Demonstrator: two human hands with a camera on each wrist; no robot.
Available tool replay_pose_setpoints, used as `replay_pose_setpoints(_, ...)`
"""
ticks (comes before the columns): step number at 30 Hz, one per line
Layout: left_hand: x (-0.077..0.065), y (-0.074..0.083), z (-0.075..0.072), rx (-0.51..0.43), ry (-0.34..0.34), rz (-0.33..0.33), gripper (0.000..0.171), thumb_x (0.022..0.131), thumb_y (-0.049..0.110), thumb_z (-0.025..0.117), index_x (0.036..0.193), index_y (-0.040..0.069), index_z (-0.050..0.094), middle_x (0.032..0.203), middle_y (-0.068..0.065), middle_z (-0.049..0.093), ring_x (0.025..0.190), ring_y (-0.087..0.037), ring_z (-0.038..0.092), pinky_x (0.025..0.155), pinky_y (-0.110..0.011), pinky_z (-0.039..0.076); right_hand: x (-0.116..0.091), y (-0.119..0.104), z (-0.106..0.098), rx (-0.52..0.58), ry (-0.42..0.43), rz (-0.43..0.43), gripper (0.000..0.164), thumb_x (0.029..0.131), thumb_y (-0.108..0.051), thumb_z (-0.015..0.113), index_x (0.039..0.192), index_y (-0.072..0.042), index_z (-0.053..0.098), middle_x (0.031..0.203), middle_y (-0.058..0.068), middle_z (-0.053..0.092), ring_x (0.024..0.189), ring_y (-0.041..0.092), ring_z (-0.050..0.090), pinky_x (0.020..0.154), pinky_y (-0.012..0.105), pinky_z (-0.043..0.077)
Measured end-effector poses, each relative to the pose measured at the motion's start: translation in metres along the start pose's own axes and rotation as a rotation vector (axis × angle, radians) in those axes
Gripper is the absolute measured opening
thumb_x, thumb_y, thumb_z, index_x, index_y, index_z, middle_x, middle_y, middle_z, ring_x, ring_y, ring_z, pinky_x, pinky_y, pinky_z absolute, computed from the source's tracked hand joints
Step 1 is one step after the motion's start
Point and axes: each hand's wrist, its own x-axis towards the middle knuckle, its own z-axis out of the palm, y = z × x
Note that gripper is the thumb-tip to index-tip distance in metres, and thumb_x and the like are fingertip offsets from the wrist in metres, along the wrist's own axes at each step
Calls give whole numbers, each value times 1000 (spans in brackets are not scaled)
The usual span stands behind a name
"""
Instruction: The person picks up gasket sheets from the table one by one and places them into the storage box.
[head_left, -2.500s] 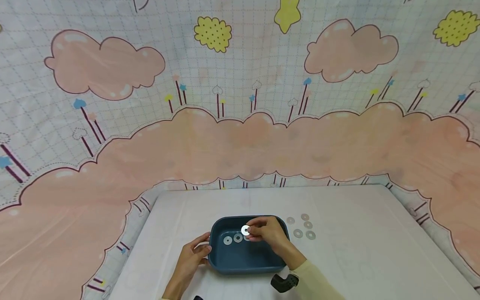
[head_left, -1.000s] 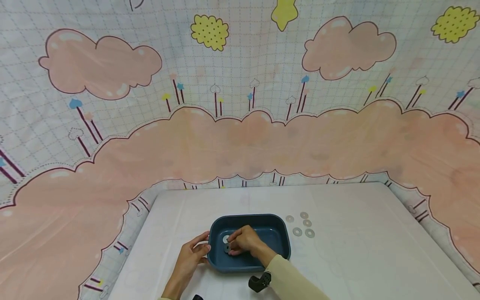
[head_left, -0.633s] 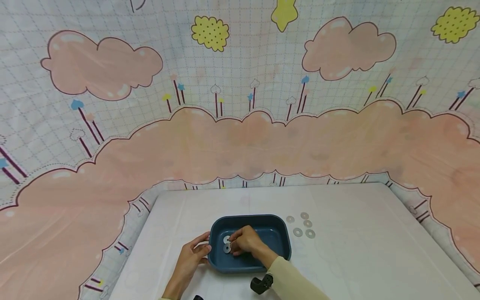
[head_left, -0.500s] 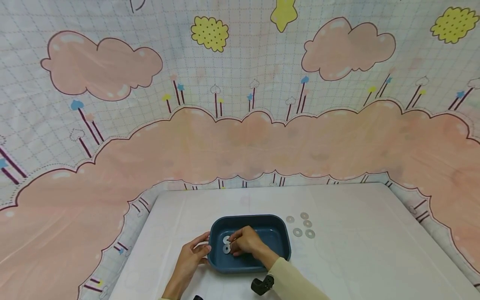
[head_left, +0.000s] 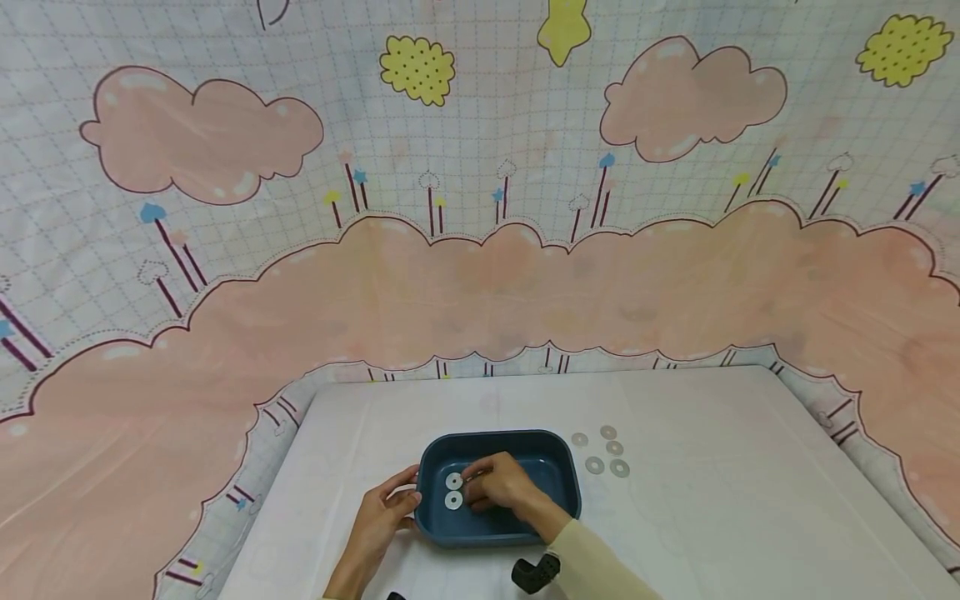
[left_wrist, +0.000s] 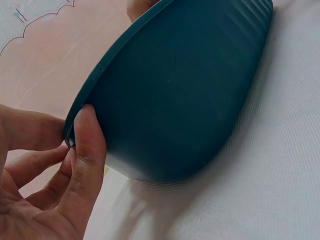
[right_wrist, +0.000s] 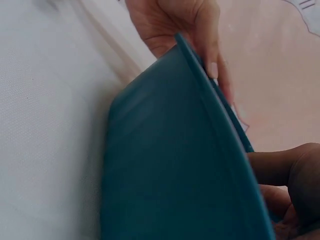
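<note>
My left hand point(head_left: 377, 515) grips the left end of a dark blue plastic tray point(head_left: 487, 542), with the thumb outside the wall and fingers at the rim in the left wrist view. Two flat metal washers point(head_left: 453, 500) lie one in front of the other on the tray floor, near its left end. My right hand point(head_left: 501, 485) is inside the tray just right of them, fingers bent and nothing visibly held. It covers part of the tray floor, so anything beneath is hidden. In the right wrist view the tray wall point(right_wrist: 165, 145) hides the fingertips.
Several more washers point(head_left: 595, 465) lie flat on the white tabletop point(head_left: 712, 492), just right of the tray. A black wrist strap device point(head_left: 536, 573) sits by the right sleeve. Behind the table hangs a cloth with pink clouds point(head_left: 210, 137).
My right hand carried a washer to the tray's left end, set it down in front of another, let go and drew slightly right. The left hand kept its grip on the tray.
</note>
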Motion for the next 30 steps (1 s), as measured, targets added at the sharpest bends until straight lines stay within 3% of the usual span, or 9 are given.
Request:
replay_pose_setpoints(11, 0, 0, 1, -4, 0, -9, 47, 91, -1, 62, 138, 0, 54, 126, -18, 55, 87, -15, 62, 61, -28, 55, -17, -14, -22, 51, -22, -88, 28, 86, 0, 68, 114, 6, 67, 103, 24, 69, 82, 21, 70, 73, 38, 61)
replay_pose_setpoints(19, -1, 2, 0, -4, 5, -15, 48, 91, 0, 63, 138, 1, 54, 128, -18, 55, 89, -16, 62, 62, -29, 55, -30, -30, -42, 105, -14, -153, 26, 90, -7, 68, 114, 1, 67, 104, 20, 70, 93, 27, 70, 78, 39, 60)
replay_pose_setpoints(23, -1, 2, 0, -2, 7, -16, 48, 91, 0, 63, 138, 0, 54, 127, -18, 55, 89, -16, 62, 62, -29, 55, -36, -35, -49, 97, 2, -170, 28, 91, -10, 68, 116, 1, 66, 106, 14, 71, 96, 27, 70, 81, 40, 60)
replay_pose_setpoints(30, 0, 2, 0, -11, 5, -16, 48, 91, -1, 62, 138, 0, 54, 126, -18, 55, 88, -14, 62, 61, -28, 55, -47, -36, -59, 65, 41, -202, 27, 91, -11, 67, 115, 0, 66, 115, 16, 68, 100, 28, 70, 84, 39, 59)
